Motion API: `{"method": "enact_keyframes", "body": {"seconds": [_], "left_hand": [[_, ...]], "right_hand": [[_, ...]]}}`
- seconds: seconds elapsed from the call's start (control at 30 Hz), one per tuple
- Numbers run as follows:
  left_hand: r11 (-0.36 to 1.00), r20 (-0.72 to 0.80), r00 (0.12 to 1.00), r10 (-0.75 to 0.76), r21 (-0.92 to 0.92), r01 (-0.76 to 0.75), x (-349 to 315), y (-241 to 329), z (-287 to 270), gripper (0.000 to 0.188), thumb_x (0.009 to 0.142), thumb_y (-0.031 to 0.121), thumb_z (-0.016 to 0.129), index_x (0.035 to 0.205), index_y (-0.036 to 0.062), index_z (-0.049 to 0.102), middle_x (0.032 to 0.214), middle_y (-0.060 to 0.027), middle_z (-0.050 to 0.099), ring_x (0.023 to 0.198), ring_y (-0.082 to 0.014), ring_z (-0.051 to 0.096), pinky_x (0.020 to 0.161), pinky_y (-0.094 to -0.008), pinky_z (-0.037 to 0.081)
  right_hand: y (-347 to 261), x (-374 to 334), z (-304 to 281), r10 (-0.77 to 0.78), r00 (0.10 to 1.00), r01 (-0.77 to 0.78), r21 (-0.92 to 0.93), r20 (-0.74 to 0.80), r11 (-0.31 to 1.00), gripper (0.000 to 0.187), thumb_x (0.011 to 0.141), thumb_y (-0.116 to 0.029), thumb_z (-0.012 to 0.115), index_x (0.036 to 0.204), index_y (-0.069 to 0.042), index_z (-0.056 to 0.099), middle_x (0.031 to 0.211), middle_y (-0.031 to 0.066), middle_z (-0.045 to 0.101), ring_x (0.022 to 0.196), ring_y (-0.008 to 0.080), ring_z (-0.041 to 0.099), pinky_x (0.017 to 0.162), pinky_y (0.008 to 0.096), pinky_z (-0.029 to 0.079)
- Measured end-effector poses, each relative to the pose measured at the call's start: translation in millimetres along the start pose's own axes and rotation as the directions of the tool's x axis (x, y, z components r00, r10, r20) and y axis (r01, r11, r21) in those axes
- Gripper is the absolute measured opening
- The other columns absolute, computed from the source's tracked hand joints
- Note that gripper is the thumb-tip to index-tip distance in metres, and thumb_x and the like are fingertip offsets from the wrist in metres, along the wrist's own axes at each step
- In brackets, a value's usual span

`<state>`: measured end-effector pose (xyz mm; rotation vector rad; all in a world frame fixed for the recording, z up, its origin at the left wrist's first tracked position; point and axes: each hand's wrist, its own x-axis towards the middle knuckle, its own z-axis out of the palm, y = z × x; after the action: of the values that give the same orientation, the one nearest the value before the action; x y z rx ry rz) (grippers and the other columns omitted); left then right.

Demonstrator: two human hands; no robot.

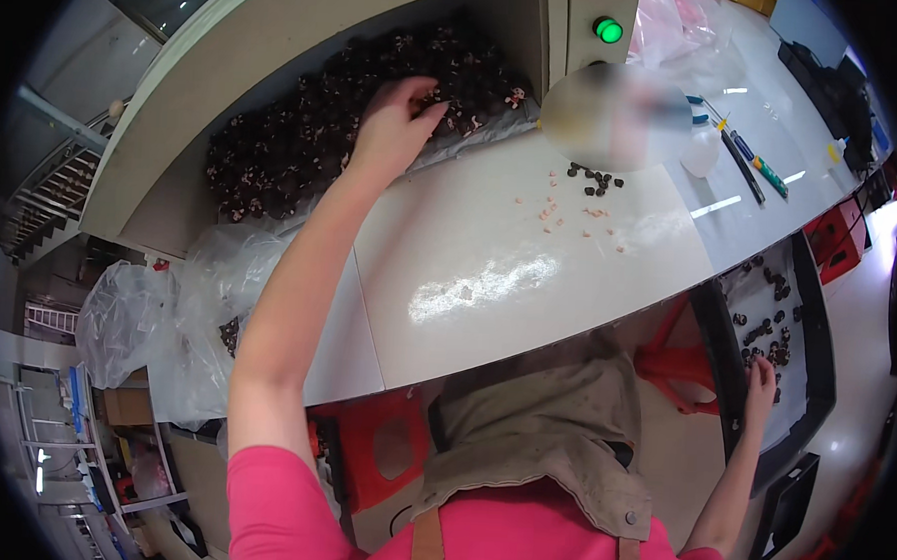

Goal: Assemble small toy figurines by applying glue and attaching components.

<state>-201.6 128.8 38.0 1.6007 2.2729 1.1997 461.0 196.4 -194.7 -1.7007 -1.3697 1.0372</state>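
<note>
My left hand (pixel 400 123) reaches into a wide heap of small black parts (pixel 306 114) mixed with pale pink bits, in a bin at the back of the bench. Its thumb and fingers are apart, with black parts showing between and under them. Far to the right and lower, my right hand (pixel 761 384) is over a black tray (pixel 819 386) with a pale lining. The fingers are closed together at a cluster of small black parts (pixel 779 349); what lies between the fingertips is hidden.
Several black parts (pixel 595 178) and pink bits (pixel 550 212) lie on the white bench (pixel 446 330). Behind are a blurred round object (pixel 616 117), a green lamp (pixel 608 30) and pen-like tools (pixel 759 168). Plastic bags (pixel 208 280) are at left, red stools (pixel 371 447) below.
</note>
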Motion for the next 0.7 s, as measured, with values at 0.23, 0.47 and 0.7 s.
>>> {"method": "enact_keyframes", "body": {"seconds": [0.23,0.47,0.7], "left_hand": [[0.862,-0.086,0.996,0.032,0.507,0.016,40.8,-14.9,31.8,0.033,0.081,0.034,0.063,0.104,0.0101,0.061,0.108,-0.0102,0.058,0.103,-0.0309,0.053,0.086,-0.0404,0.046],[0.971,-0.153,0.978,-0.140,-0.213,0.106,-6.2,4.8,11.9,0.039,0.088,0.036,0.058,0.109,0.0037,0.059,0.091,-0.0081,0.063,0.080,-0.0173,0.060,0.069,-0.0284,0.047],[0.560,0.606,0.775,-0.180,-0.584,0.587,-156.6,107.6,16.4,0.041,0.092,0.030,0.054,0.121,0.0010,0.051,0.098,0.0000,0.056,0.076,-0.0049,0.052,0.066,-0.0177,0.043]], "right_hand": [[-100.0,-79.5,58.1,-0.189,0.961,0.176,0.080,0.201,0.981,0.015,0.092,-0.013,0.054,0.102,-0.003,0.058,0.087,0.0004,0.058,0.077,0.0073,0.056,0.071,0.0203,0.045],[-275.7,-159.1,117.3,-0.681,0.612,0.010,0.857,0.402,0.515,0.032,0.090,-0.030,0.056,0.067,-0.010,0.049,0.060,0.0008,0.048,0.051,0.0153,0.051,0.070,0.0326,0.043],[-303.2,-195.0,60.2,-0.944,0.240,-0.591,0.805,0.226,0.042,0.053,0.093,-0.048,0.042,0.057,-0.010,0.045,0.057,0.0036,0.049,0.047,0.0166,0.048,0.072,0.0442,0.046]]}}
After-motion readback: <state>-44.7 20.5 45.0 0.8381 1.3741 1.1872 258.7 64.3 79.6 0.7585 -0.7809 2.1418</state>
